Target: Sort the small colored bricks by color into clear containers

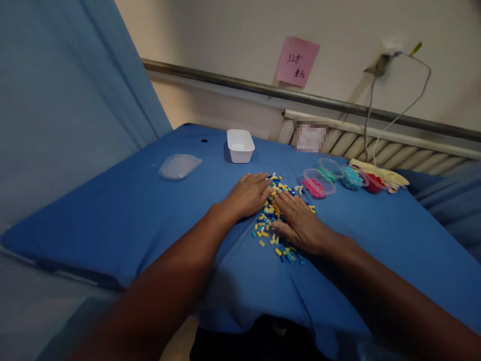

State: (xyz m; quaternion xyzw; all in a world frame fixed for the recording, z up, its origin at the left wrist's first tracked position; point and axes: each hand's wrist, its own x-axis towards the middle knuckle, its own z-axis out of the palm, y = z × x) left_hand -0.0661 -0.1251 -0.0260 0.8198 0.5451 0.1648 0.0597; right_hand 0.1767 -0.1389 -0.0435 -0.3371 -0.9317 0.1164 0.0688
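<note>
**Your two open hands lie over the loose pieces [267, 220]**

The small pieces, yellow, blue and whitish, spread across the blue sheet [188, 210] in front of you, partly hidden by your hands. Your left arm reaches forward and to the right; your left hand [250, 194] lies palm down along the pile's left edge, its fingers extended towards the far end. Your right arm comes in from the lower right, and your right hand [298, 220] rests palm down over the pile's right side, fingers stretched forward and leftward, thumb spread away from them. Both hands are opened out rather than closed into a grip; you cannot tell what lies beneath the palms. The fingertips of the two hands are near each other.

Beyond the pile stands a white container [240, 148], with a clear lid [179, 166] lying to its left. On the right, near the pile, sits a clear tub [326, 189] with pink pieces [314, 187].
</note>
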